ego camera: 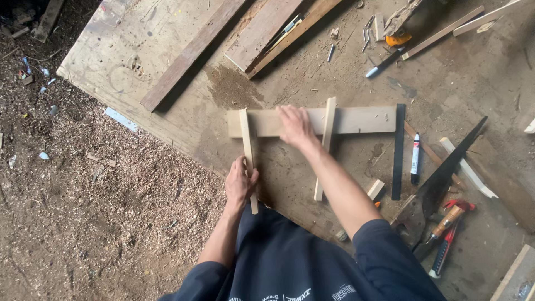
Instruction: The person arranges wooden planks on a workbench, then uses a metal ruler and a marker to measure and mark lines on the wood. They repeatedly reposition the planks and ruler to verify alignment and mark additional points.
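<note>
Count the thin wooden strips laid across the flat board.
2. The left strip crosses the board near its left end, gripped by the left hand. The right strip crosses beside the right hand, which presses on the board.

1. The left hand (pixel 240 187) sits near and to the left, fingers curled shut in a grip, thumb on the right side, knuckles facing up.
2. The left forearm runs straight back to a dark sleeve.
3. The right hand (pixel 295 126) reaches farther out, palm down, fingers spread flat and pressing.
4. The right forearm is bare, angling back to the right into a dark sleeve.
</note>
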